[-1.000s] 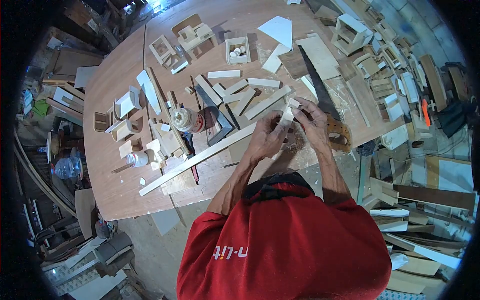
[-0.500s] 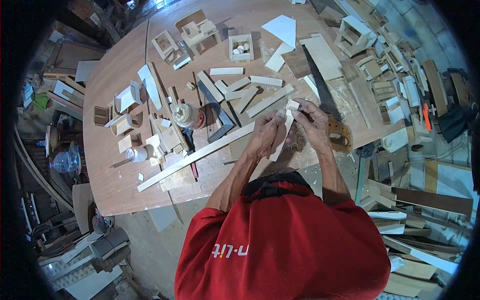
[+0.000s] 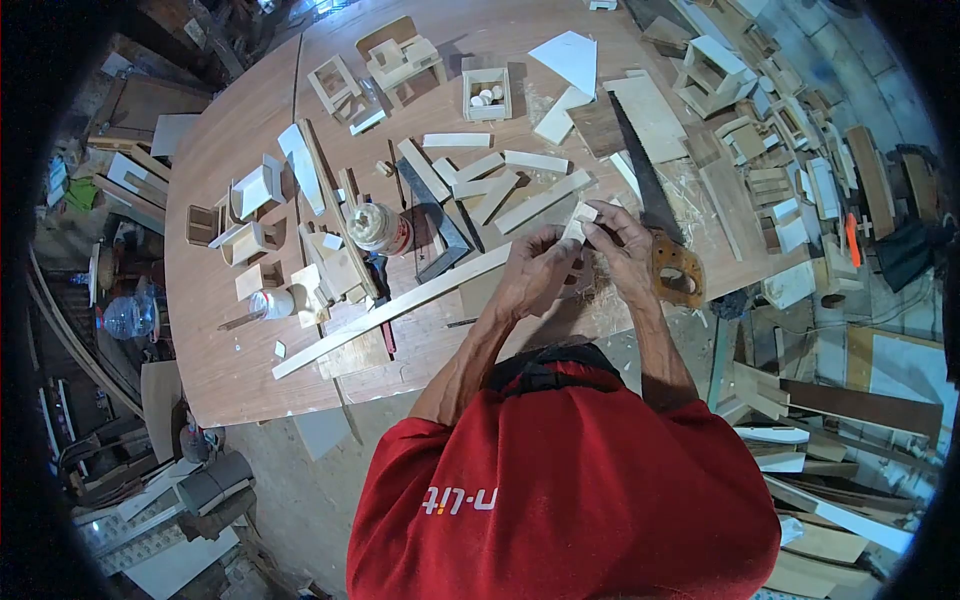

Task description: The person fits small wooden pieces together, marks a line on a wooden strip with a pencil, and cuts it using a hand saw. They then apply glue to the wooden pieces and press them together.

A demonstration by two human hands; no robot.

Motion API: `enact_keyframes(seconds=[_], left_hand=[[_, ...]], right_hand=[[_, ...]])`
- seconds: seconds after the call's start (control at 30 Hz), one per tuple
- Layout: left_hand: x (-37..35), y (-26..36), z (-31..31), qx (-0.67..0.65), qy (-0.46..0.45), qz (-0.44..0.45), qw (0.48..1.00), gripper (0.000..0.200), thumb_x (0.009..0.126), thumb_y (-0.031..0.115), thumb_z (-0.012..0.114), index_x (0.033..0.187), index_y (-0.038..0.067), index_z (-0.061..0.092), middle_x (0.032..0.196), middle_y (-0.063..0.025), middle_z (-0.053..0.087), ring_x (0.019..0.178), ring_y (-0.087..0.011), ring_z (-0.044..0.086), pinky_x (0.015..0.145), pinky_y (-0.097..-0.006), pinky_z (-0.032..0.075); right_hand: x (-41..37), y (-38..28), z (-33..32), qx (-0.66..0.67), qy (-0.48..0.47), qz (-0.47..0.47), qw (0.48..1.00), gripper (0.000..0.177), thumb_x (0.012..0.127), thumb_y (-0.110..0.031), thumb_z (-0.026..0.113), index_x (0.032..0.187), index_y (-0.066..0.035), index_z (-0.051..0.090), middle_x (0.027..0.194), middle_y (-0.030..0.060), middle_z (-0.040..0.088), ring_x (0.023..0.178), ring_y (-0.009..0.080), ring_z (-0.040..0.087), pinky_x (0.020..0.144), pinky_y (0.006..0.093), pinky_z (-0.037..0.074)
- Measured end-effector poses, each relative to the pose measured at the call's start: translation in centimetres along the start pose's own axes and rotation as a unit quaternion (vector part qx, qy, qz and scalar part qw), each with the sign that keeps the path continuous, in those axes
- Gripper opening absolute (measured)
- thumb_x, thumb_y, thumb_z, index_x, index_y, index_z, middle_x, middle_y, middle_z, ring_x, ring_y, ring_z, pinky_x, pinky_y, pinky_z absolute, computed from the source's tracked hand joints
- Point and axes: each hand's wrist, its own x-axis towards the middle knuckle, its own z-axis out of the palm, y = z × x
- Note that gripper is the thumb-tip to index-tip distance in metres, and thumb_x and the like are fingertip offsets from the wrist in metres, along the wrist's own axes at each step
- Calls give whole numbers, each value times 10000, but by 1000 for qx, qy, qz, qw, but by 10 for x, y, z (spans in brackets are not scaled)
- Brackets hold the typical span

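A small pale wooden piece is pinched between my two hands above the front edge of the table. My left hand grips its lower end with the fingers curled, hiding much of it. The fingertips of my right hand press on its upper right side. Just right of that hand lies a handsaw, its wooden handle toward me and its dark blade pointing away. Several short wooden strips lie beyond my hands. A long pale strip runs out to the left from beside my left hand.
A metal square and a glass jar stand left of the strips. Small wooden furniture-like pieces sit at the left. An open wooden box holds white round pieces at the back. Offcuts pile up at the right.
The long lower part of the held piece, visible earlier below my hands, no longer shows. My left hand has turned and closed further around it. My right hand stays almost in place.
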Motion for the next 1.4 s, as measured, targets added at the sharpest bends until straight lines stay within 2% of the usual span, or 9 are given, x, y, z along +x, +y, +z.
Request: enact_keyframes(seconds=[0.2,0.27,0.57,0.9,0.97,1.1,1.2,1.27,1.4], left_hand=[[-2,2,1,85,13,13,996,295,916,242,566,1046,-16,628,870,-87,644,756,-157,608,662,-292,513],[-3,2,3,91,29,44,994,261,910,200,575,1002,-37,631,786,-85,647,701,-141,603,590,-273,489],[1,-1,5,143,53,78,985,285,907,215,587,1014,-43,639,745,-98,651,646,-122,586,547,-267,458],[3,-9,2,192,54,120,973,361,927,295,578,1052,-38,640,783,-107,653,672,-145,595,567,-282,492],[2,-7,4,177,67,114,975,249,890,178,581,1005,-36,634,705,-106,634,623,-148,567,577,-305,457],[-1,-2,4,180,60,118,975,261,900,200,577,1002,-32,636,704,-102,638,622,-141,567,570,-299,449],[-2,3,5,152,47,73,985,281,915,229,568,989,-31,645,728,-89,643,631,-126,573,566,-283,452],[-2,6,4,100,25,23,994,395,921,352,564,1009,-24,647,824,-91,652,680,-149,612,564,-274,484],[-2,10,0,65,1,-21,998,378,932,348,545,975,-17,629,800,-77,630,673,-142,619,557,-260,479]], right_hand=[[-3,9,4,48,11,4,999,307,875,-78,646,1167,-3,590,1027,74,642,939,122,589,832,265,488],[-4,10,4,46,16,5,999,305,873,-78,648,1162,0,590,1026,73,640,938,122,588,834,266,489],[-5,12,4,53,26,-2,998,306,869,-66,649,1167,-27,593,978,50,640,894,106,595,772,241,510],[-6,14,1,67,30,-2,997,319,862,-67,656,1171,-19,595,989,52,639,905,111,589,807,252,496],[-7,14,2,69,30,0,997,319,862,-68,657,1171,-18,595,992,53,637,909,110,588,808,253,496],[-7,18,1,76,28,4,997,322,865,-74,655,1177,-24,596,998,54,632,915,107,584,803,252,499],[-5,17,-3,67,25,16,997,303,882,-104,640,1176,-39,606,1004,46,632,914,104,582,800,255,498],[-4,12,-5,58,26,33,997,290,893,-121,629,1173,-47,613,1009,41,634,911,101,580,797,259,496],[1,1,-12,-15,2,31,999,250,912,-141,600,1146,-64,638,1028,26,638,912,97,576,791,260,487]])
